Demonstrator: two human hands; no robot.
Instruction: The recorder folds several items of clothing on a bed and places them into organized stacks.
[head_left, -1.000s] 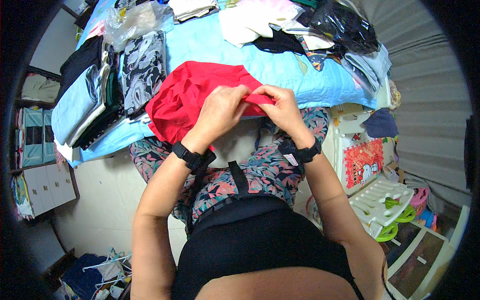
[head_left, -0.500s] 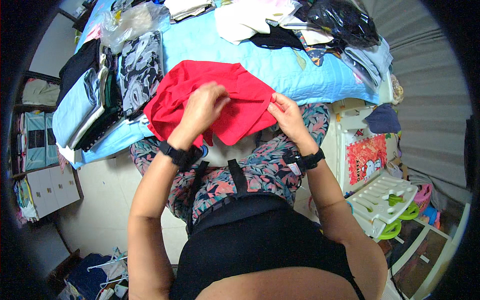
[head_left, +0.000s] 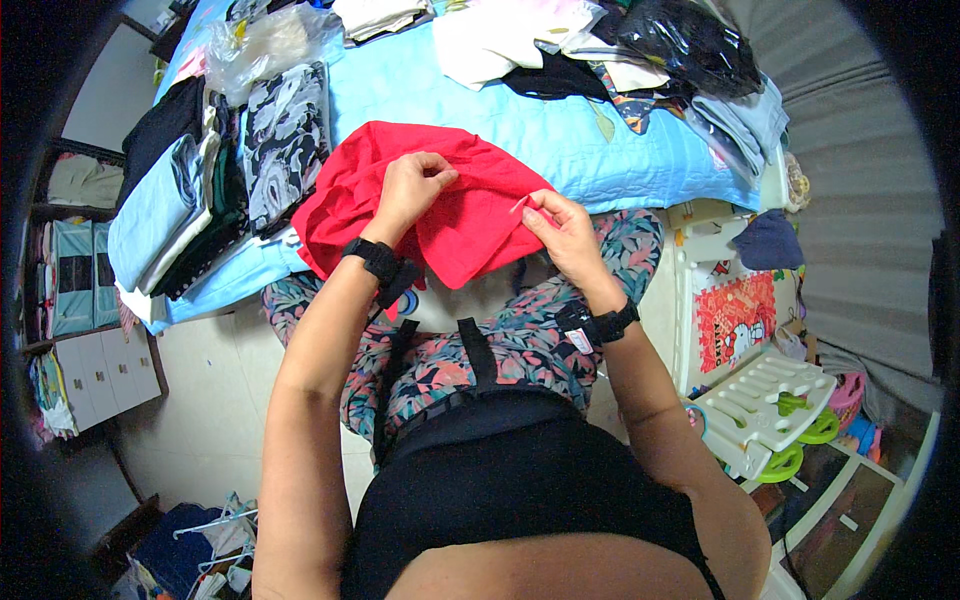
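A red piece of cloth (head_left: 475,235), perhaps a garment, lies bunched over the bed's near edge and hangs toward my lap. Its kind does not show. My left hand (head_left: 412,190) is on its upper middle, fingers curled and thumb against them, pinching the fabric. At the cloth's right edge, my right hand (head_left: 563,232) grips the border between thumb and fingers. Folds gather on the left part, while a flatter flap hangs down between the hands. Dark bands with small devices circle both my wrists.
A light-blue bed cover (head_left: 400,90) lies under the cloth. Folded clothes (head_left: 160,210) are stacked at left beside a grey patterned garment (head_left: 285,150). A clear plastic bag (head_left: 265,55) and a black bag (head_left: 690,45) lie farther back. A white plastic rack (head_left: 765,410) stands at right.
My left hand, blurred before, has settled on the cloth with its fingers drawn together. My right hand has shifted slightly left along the edge, and the right corner has drawn in.
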